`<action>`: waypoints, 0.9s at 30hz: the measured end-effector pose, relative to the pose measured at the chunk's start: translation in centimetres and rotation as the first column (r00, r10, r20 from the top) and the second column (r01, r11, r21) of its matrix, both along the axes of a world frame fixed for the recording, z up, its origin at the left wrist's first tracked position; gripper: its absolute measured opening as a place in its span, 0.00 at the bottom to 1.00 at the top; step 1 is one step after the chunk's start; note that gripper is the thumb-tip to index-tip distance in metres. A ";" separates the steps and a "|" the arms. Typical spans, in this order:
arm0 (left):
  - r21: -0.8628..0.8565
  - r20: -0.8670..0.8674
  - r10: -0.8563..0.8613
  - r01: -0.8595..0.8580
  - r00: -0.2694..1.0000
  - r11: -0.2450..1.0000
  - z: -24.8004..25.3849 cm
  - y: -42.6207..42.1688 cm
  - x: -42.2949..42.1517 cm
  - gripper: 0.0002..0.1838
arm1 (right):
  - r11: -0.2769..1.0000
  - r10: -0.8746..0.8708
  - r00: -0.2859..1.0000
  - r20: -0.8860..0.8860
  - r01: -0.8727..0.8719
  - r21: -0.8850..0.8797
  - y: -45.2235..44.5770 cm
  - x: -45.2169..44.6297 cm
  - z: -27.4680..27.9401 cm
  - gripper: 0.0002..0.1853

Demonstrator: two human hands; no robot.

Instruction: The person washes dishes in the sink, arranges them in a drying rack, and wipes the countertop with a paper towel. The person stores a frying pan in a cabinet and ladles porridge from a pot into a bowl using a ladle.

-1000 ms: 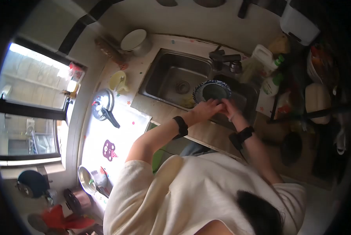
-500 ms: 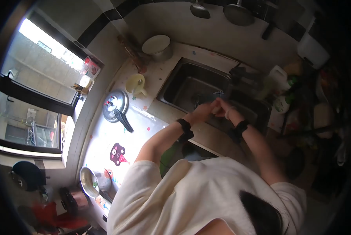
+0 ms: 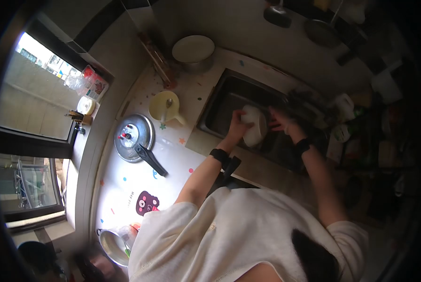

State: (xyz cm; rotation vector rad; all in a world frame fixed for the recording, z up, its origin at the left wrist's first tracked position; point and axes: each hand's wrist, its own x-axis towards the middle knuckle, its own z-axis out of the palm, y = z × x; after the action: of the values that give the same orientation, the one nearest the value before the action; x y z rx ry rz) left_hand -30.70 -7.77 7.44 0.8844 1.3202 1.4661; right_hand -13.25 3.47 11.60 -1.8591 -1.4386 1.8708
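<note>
Pinching the left side of a white bowl (image 3: 254, 136), the left hand (image 3: 238, 127) holds it tilted over the sink (image 3: 229, 94), thumb and fingers closed on its wall; the right hand (image 3: 284, 126) is just beside the bowl's other side, fingers spread and apart from it; the bowl looks stiff and fairly light, probably breakable and slippery if wet, so the rim is the safer hold, with a second palm under the base; whether its surface is wet I cannot tell; a dim tap (image 3: 308, 104) stands behind the right hand and leaves less room for lifting that way, and the hard sink edge could chip the bowl; left of the sink lie a yellow dipper (image 3: 159, 109) and a pot lid (image 3: 130, 149), with a pale pot (image 3: 193, 49) farther back, all clear of both arms
</note>
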 end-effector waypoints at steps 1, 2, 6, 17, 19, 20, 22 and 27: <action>-0.069 0.126 0.022 -0.013 0.992 0.998 0.1 0.0 -1.0 0.28 | 1.000 -0.016 1.000 -0.009 0.016 0.013 0.8 0.2 -0.1 0.34; -0.139 0.246 0.051 -0.017 0.968 0.990 0.2 -0.1 -2.0 0.28 | 0.999 -0.033 0.999 -0.019 0.034 0.026 1.7 0.3 -0.2 0.33; -0.173 0.623 0.126 -0.021 0.772 0.985 -0.2 -0.4 -5.2 0.27 | 0.988 -0.116 0.990 -0.082 0.123 0.091 4.7 -1.3 0.6 0.32; -0.148 0.735 0.199 -0.132 0.648 0.980 -1.5 -0.8 -8.9 0.27 | 0.987 0.139 0.974 -0.177 -0.121 0.109 13.1 -27.4 4.4 0.28; -0.172 0.674 0.221 -0.142 0.705 0.975 -0.6 -1.1 -9.6 0.27 | 0.998 0.067 0.963 -0.262 -0.062 0.026 14.5 -31.2 2.8 0.27; -0.164 0.632 0.236 -0.170 0.738 0.972 -1.0 -0.9 -9.7 0.26 | 1.000 0.009 0.943 -0.333 -0.002 0.021 15.5 -32.2 0.7 0.25; -0.195 0.611 0.244 -0.155 0.754 0.968 0.0 -0.9 -10.3 0.27 | 0.996 -0.078 0.906 -0.415 0.085 -0.002 16.2 -33.8 -1.2 0.22; -0.090 0.390 0.137 -0.110 0.910 0.990 -0.2 -0.2 -11.1 0.24 | 0.972 -0.232 0.869 -0.437 0.228 -0.064 16.0 -35.0 -1.8 0.19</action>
State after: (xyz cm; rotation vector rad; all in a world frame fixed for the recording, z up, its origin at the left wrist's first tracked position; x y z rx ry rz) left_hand -41.83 -7.92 7.22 0.4326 1.1254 1.5896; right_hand -48.21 19.48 9.79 -1.3999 -1.0089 2.0053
